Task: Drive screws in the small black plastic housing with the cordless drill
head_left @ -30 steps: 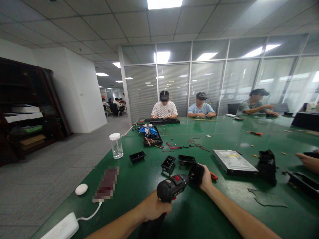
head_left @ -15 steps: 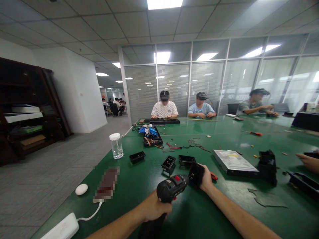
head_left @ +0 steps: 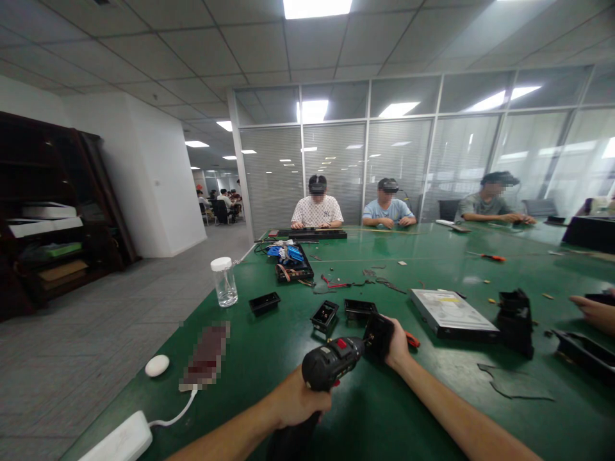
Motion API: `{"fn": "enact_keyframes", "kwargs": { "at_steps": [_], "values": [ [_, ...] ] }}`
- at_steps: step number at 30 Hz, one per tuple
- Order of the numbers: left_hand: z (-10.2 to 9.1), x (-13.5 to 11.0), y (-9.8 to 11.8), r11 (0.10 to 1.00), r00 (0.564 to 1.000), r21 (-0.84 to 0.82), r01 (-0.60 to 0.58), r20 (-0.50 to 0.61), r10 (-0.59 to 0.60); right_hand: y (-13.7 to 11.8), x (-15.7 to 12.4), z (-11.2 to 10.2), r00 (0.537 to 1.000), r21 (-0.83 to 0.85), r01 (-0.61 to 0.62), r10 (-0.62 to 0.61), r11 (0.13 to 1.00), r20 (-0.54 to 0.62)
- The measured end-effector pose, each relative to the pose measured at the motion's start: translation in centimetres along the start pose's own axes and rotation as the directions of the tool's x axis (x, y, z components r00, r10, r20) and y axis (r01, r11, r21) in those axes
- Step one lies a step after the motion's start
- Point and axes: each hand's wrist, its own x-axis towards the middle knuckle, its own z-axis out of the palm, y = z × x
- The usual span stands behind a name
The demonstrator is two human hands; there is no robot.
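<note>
My left hand (head_left: pixel 298 402) is wrapped round the grip of a black cordless drill (head_left: pixel 331 363) with a red switch, its nose pointing up and right. The drill's tip meets a small black plastic part (head_left: pixel 378 335) that my right hand (head_left: pixel 398 346) holds upright on the green table (head_left: pixel 394 410). Just behind that hand lies a red-handled tool (head_left: pixel 412 340). Two more small black parts (head_left: pixel 325 315) (head_left: pixel 360 309) sit a little farther out.
A silver disc drive (head_left: pixel 451 312) and a black block (head_left: pixel 515 320) lie to the right, with another person's hand (head_left: pixel 593 311) at the right edge. A clear bottle (head_left: pixel 224 282), a black tray (head_left: pixel 264 302), a white mouse (head_left: pixel 157 365) and a white power strip (head_left: pixel 118 440) are on the left. Three people sit across the table.
</note>
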Motion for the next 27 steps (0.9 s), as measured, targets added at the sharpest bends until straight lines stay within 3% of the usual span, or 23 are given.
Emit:
{"fn": "enact_keyframes", "kwargs": {
  "at_steps": [19, 27],
  "values": [
    [-0.17, 0.16, -0.32, 1.000, 1.000, 0.020, -0.001, -0.002, 0.001, -0.05, -0.09, 0.17, 1.000, 0.018, 0.022, -0.022, 1.000, -0.021],
    [-0.13, 0.22, -0.71, 1.000, 1.000, -0.002, 0.014, -0.005, -0.014, -0.15, -0.50, 0.48, 0.999, 0.012, -0.034, 0.034, 0.999, -0.019]
  ]
}}
